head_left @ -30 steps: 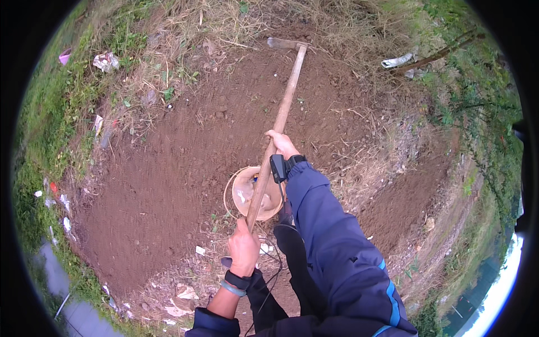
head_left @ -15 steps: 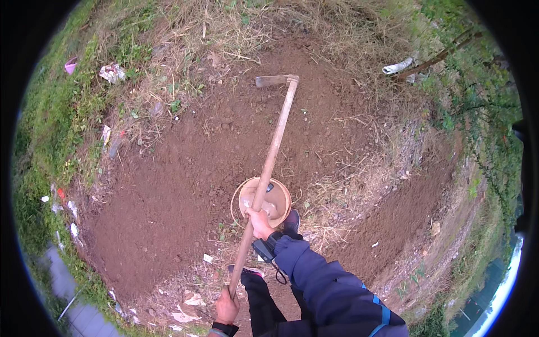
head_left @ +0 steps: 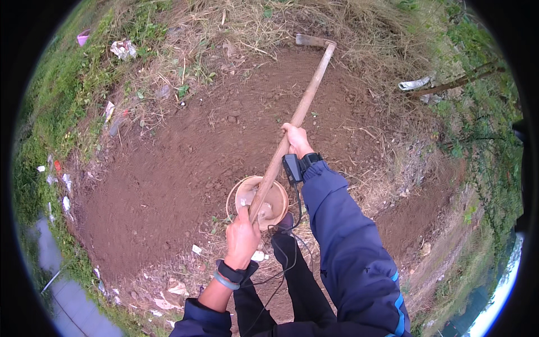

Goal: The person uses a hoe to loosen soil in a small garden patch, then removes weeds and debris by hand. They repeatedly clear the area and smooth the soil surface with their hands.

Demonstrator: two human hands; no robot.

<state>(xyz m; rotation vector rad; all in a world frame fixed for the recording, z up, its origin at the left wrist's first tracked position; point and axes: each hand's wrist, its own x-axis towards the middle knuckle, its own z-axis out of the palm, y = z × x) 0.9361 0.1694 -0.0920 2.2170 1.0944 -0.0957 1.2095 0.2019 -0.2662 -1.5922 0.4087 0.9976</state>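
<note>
A hoe (head_left: 306, 106) with a long wooden handle slants from lower left to upper right ahead of me. Its blade, at the far end, is over the border of bare soil and dry grass. My left hand (head_left: 242, 238) is closed around the handle's near end. Farther up, my right hand (head_left: 297, 138) grips the handle around its middle. Beneath the handle stands a round, pale orange bucket (head_left: 230, 203), close to my foot; some pale stuff shows inside it, too unclear to name. The handle hides part of the bucket.
Bare brown soil (head_left: 163, 191) spreads ahead and to the left. Dry grass (head_left: 247, 28) lies at the far side. A branch (head_left: 463, 80) and a white roll-like object (head_left: 414, 83) are at far right. Litter dots the left edge by grey paving (head_left: 73, 297). Black cables (head_left: 289, 255) hang near my legs.
The hoe has moved away from me and to the right, its head now at the dry grass. Both hands have moved forward with it, still gripping the handle.
</note>
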